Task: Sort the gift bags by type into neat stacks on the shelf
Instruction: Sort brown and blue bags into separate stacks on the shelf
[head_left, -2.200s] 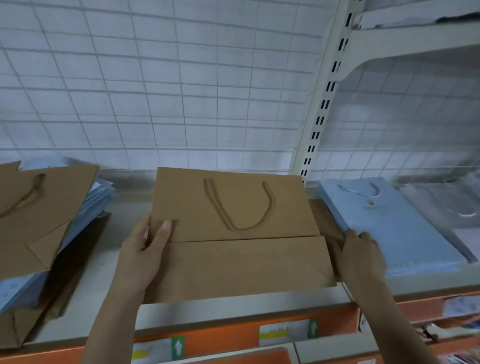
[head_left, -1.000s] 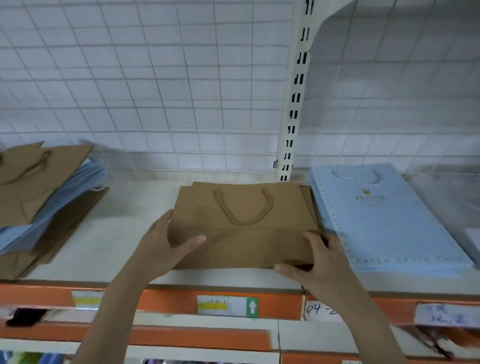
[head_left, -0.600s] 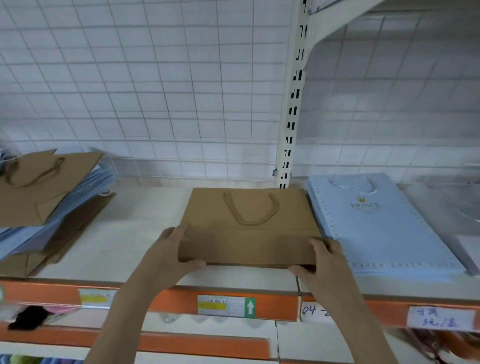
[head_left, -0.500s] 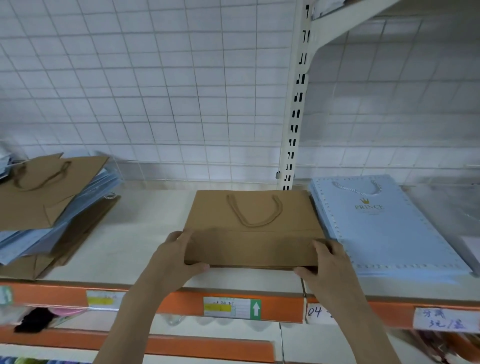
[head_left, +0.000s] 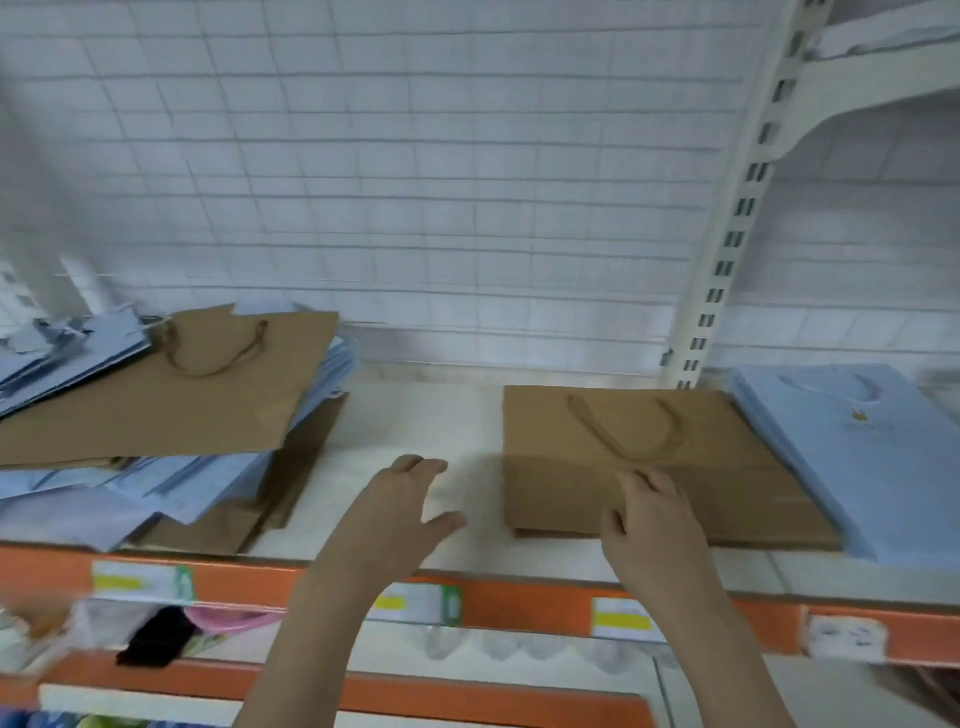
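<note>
A: OK, where's the brown stack?

B: Brown bag stack (head_left: 649, 467) lies flat on the shelf (head_left: 415, 431), centre-right of frame, rope handle up, squared edges. Just left of the light blue stack (head_left: 857, 457), their edges look to be touching. White slotted upright (head_left: 727, 218) rises behind them.

A: Hands?

B: Right hand (head_left: 654, 525) is on the near edge of the brown stack, fingers loosely curled on the paper. Can't tell whether that grip is pinching anything or just resting. Left hand (head_left: 395, 514) hovers over bare shelf to the left of the stack, fingers spread, thumb out, holding nothing.

A: Unsorted pile?

B: Mixed pile (head_left: 156, 441) at left of frame: brown bag with rope handle tilted on top, light blue bags fanned out under it, more brown at the bottom. Well apart from the brown stack.

A: Any writing?

B: Blue stack has a small gold crown mark (head_left: 861, 414); text under it is too blurred to read. Orange shelf front (head_left: 519, 603) carries white price tags with yellow bands (head_left: 621, 621), one with a green end (head_left: 415, 603). Nothing legible on them. Wire grid panel (head_left: 415, 182) across the back.
</note>
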